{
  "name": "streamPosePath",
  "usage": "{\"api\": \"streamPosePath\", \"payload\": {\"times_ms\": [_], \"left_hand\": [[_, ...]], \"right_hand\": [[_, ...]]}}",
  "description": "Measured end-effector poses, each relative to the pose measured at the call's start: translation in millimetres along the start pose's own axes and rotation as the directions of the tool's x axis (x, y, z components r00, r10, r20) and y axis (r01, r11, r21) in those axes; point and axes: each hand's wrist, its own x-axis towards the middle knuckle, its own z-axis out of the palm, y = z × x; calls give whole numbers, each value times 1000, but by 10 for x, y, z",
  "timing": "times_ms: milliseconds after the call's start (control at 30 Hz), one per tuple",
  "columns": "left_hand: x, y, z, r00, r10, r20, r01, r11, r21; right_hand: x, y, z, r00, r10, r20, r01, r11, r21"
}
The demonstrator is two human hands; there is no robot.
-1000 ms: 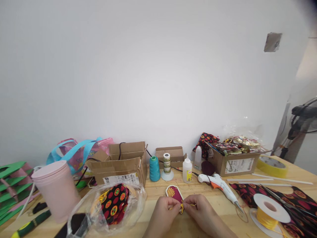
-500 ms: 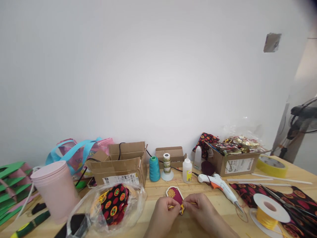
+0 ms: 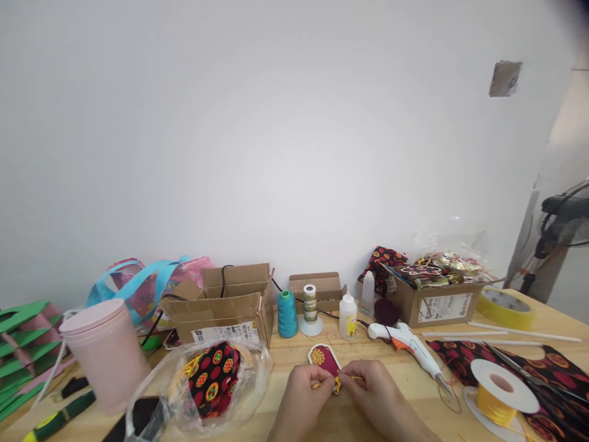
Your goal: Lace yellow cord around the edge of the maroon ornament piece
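Seen from the head camera, a person's two hands meet low at the 6 o'clock edge of a wooden worktable (image 3: 294,353), wrists cut off by the frame. The left hand (image 3: 301,393) is curled nearly closed, thumb and forefinger pinching a short piece of yellow cord (image 3: 337,385); the right hand (image 3: 372,387) is likewise nearly closed and pinches the same cord from the 3 o'clock side. The knot or loop between the fingertips is too small to make out. Just past the fingers, at 12 o'clock from them, a maroon fabric tag (image 3: 324,358) with a white border lies flat on the table, its near end hidden behind the hands; whether the cord is attached to it cannot be told. At 3 o'clock from the hands lie a white glue gun (image 3: 409,347) and a spool of yellow cord (image 3: 501,390), which rests on patterned fabric cut off at the frame's corner. At 9 o'clock a clear plastic bag (image 3: 207,387) blurs the printed cloth inside it, and a pink cup (image 3: 103,353) stands beyond. At 12 o'clock stand a teal thread cone (image 3: 287,314), a glue bottle (image 3: 348,317) and an open cardboard box (image 3: 225,304) whose contents are out of sight.
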Motion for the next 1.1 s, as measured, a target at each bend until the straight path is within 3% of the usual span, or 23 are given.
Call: {"api": "streamPosePath", "payload": {"times_ms": [200,267,433,533,700,967,1100], "left_hand": [[-1,4,1,998,-41,-41,40,999,-3],[-9,13,-6,998,-39,-45,38,999,-30],[-23,34,-35,1000,-10,7,11,994,-110],[-19,28,-37,999,-12,43,18,988,-155],[-16,-6,-20,999,-17,44,26,978,-205],[-27,40,-4,1000,7,23,-3,989,-150],[-27,23,4,999,2,36,6,978,-207]], "right_hand": [[-38,-110,-44,997,-74,-33,65,977,-202],[-35,-99,-21,997,-62,-36,57,989,-139],[-3,6,50,1000,18,5,-19,974,226],[11,38,54,1000,23,5,-23,957,288],[10,13,25,1000,22,-1,-21,969,247],[18,34,17,999,10,-49,-6,997,79],[25,30,11,999,7,-48,-3,996,87]]}}
